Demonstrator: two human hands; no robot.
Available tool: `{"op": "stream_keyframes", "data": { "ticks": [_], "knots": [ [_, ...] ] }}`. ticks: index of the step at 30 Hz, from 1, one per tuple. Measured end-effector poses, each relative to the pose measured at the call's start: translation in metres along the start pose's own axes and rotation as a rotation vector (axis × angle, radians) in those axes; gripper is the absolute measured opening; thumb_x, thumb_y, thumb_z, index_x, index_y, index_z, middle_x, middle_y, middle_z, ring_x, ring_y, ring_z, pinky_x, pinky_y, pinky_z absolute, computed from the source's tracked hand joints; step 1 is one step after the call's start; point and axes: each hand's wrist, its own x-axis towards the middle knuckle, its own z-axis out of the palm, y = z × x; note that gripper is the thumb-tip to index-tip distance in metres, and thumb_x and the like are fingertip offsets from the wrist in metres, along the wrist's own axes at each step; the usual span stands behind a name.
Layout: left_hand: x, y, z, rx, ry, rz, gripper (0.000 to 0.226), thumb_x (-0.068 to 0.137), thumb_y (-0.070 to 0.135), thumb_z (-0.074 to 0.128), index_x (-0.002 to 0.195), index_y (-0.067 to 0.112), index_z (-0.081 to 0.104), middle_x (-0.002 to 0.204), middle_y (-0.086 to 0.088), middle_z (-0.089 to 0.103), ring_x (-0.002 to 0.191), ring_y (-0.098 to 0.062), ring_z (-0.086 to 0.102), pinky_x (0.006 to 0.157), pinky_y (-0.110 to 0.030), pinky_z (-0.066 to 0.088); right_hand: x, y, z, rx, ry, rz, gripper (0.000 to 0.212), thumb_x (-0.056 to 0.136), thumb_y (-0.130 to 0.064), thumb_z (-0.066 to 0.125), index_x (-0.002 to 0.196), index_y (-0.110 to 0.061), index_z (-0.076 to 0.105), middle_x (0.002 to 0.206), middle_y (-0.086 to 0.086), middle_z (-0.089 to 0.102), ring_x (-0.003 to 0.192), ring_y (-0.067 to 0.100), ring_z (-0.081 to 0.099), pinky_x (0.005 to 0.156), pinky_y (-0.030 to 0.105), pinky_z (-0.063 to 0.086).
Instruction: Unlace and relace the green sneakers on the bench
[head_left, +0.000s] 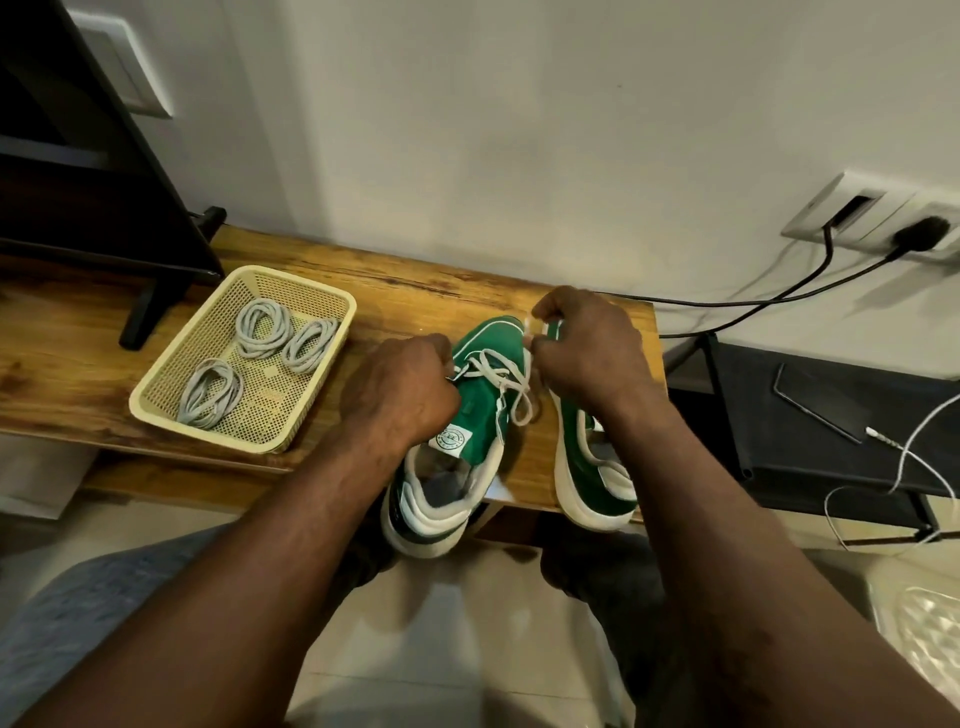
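Observation:
Two green sneakers with white soles stand on the wooden bench (405, 280), toes toward the wall. The left sneaker (467, 431) carries a loose white lace (498, 374) crossing over its tongue. My left hand (405, 389) rests on that shoe's left side, fingers closed on the lace end there. My right hand (587, 353) is above the toe area between the shoes, pinching the other lace end upward. The right sneaker (587, 467) lies partly under my right wrist; whether it has laces is hidden.
A cream plastic basket (171, 384) with three coiled grey laces sits left of the shoes. A dark screen stand (145, 312) is at the bench's far left. Black cables (779, 296) run from a wall socket. A dark low table (810, 415) stands right.

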Motion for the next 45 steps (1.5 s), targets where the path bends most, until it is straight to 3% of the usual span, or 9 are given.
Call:
{"op": "stream_keyframes", "data": {
  "ticks": [3, 6, 9, 17, 22, 29, 38, 40, 45],
  "knots": [
    [-0.001, 0.002, 0.006, 0.061, 0.033, 0.116, 0.034, 0.089, 0.022, 0.071, 0.119, 0.036, 0.068, 0.115, 0.001, 0.068, 0.097, -0.023, 0.064, 0.073, -0.033, 0.049, -0.004, -0.010, 0.003, 0.002, 0.053, -0.104, 0.039, 0.087, -0.040, 0.077, 0.120, -0.025, 0.065, 0.118, 0.001, 0.067, 0.109, 0.023, 0.063, 0.090, 0.040, 0.055],
    [-0.002, 0.001, 0.018, 0.083, 0.008, 0.214, 0.038, 0.094, 0.023, 0.069, 0.129, 0.036, 0.067, 0.131, -0.001, 0.056, 0.118, -0.027, 0.056, 0.087, -0.044, 0.057, -0.013, -0.015, 0.011, -0.103, -0.133, -0.131, 0.040, 0.088, -0.047, 0.075, 0.114, -0.019, 0.063, 0.097, 0.003, 0.066, 0.091, 0.025, 0.063, 0.070, 0.033, 0.047],
    [-0.006, -0.001, 0.024, 0.150, -0.080, 0.240, 0.048, 0.097, 0.024, 0.068, 0.141, 0.040, 0.059, 0.143, -0.001, 0.044, 0.130, -0.029, 0.042, 0.098, -0.046, 0.054, -0.018, -0.014, 0.025, -0.219, -0.230, -0.090, 0.038, 0.089, -0.048, 0.070, 0.112, -0.019, 0.059, 0.100, 0.005, 0.064, 0.090, 0.028, 0.061, 0.069, 0.034, 0.047],
    [-0.008, 0.003, 0.023, 0.233, -0.170, 0.217, 0.080, 0.092, 0.016, 0.073, 0.154, 0.052, 0.037, 0.155, -0.002, 0.030, 0.140, -0.031, 0.032, 0.102, -0.046, 0.053, -0.014, -0.008, 0.029, -0.211, -0.106, -0.007, 0.022, 0.091, -0.037, 0.070, 0.093, -0.015, 0.066, 0.082, 0.002, 0.063, 0.073, 0.021, 0.062, 0.065, 0.033, 0.055],
    [-0.009, 0.003, 0.024, 0.246, -0.138, 0.220, 0.065, 0.099, 0.029, 0.067, 0.152, 0.054, 0.039, 0.153, -0.004, 0.030, 0.142, -0.031, 0.029, 0.100, -0.044, 0.052, -0.009, -0.002, 0.008, -0.182, 0.149, 0.074, 0.019, 0.091, -0.031, 0.069, 0.104, -0.017, 0.068, 0.088, 0.003, 0.064, 0.080, 0.026, 0.064, 0.064, 0.034, 0.050],
    [-0.005, 0.000, 0.026, 0.203, -0.130, 0.220, 0.050, 0.095, 0.034, 0.073, 0.139, 0.045, 0.055, 0.142, -0.001, 0.036, 0.132, -0.026, 0.039, 0.094, -0.042, 0.054, -0.030, -0.012, 0.019, -0.080, -0.324, -0.077, 0.047, 0.085, -0.051, 0.074, 0.115, -0.016, 0.061, 0.100, 0.008, 0.069, 0.084, 0.024, 0.066, 0.066, 0.034, 0.053],
    [0.002, -0.004, 0.025, 0.182, 0.053, 0.174, 0.019, 0.102, 0.041, 0.059, 0.116, 0.029, 0.063, 0.124, -0.004, 0.054, 0.101, -0.027, 0.059, 0.073, -0.037, 0.048, -0.032, -0.015, 0.036, -0.041, -0.216, -0.052, 0.042, 0.089, -0.027, 0.074, 0.123, -0.013, 0.054, 0.107, 0.012, 0.066, 0.089, 0.028, 0.063, 0.062, 0.030, 0.044],
    [0.004, -0.002, 0.020, 0.079, 0.067, 0.102, 0.014, 0.103, 0.036, 0.059, 0.110, 0.025, 0.065, 0.114, -0.003, 0.059, 0.092, -0.023, 0.058, 0.071, -0.036, 0.044, -0.032, -0.013, 0.039, -0.030, -0.200, -0.029, 0.042, 0.088, -0.019, 0.071, 0.125, -0.012, 0.053, 0.107, 0.011, 0.065, 0.092, 0.029, 0.063, 0.067, 0.032, 0.049],
    [0.009, -0.011, -0.005, -0.855, -0.242, -0.453, 0.024, 0.105, 0.029, 0.059, 0.121, 0.012, 0.068, 0.100, -0.011, 0.073, 0.079, -0.033, 0.072, 0.080, -0.053, 0.065, -0.023, 0.004, 0.034, 0.028, -0.233, 0.073, 0.042, 0.091, -0.023, 0.069, 0.127, -0.010, 0.054, 0.115, 0.012, 0.065, 0.101, 0.030, 0.062, 0.076, 0.033, 0.048]
  ]
}}
